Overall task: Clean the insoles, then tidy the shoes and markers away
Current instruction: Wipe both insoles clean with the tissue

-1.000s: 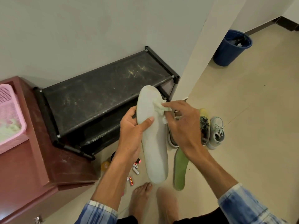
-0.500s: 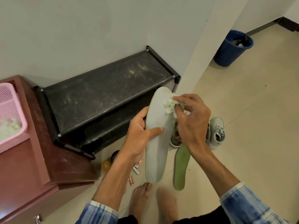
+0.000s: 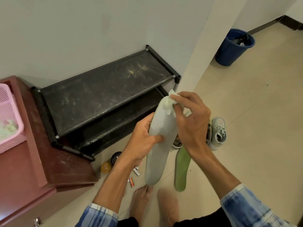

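Head view: floor [image 3: 255, 131] is open to the right, but the shoe rack [image 3: 105, 90] and wall corner [image 3: 206, 46] stand just ahead, so a long stroke could strike them. Held upright in the air, the grey insole [image 3: 155, 163] is gripped mid-length by the left hand [image 3: 142, 143] and may bend away under pressure. At its top edge the right hand [image 3: 191, 123] pinches a tissue wad [image 3: 169, 102], which could slip off the end.

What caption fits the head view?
Left hand holds a grey insole while right hand presses a tissue to its top end.
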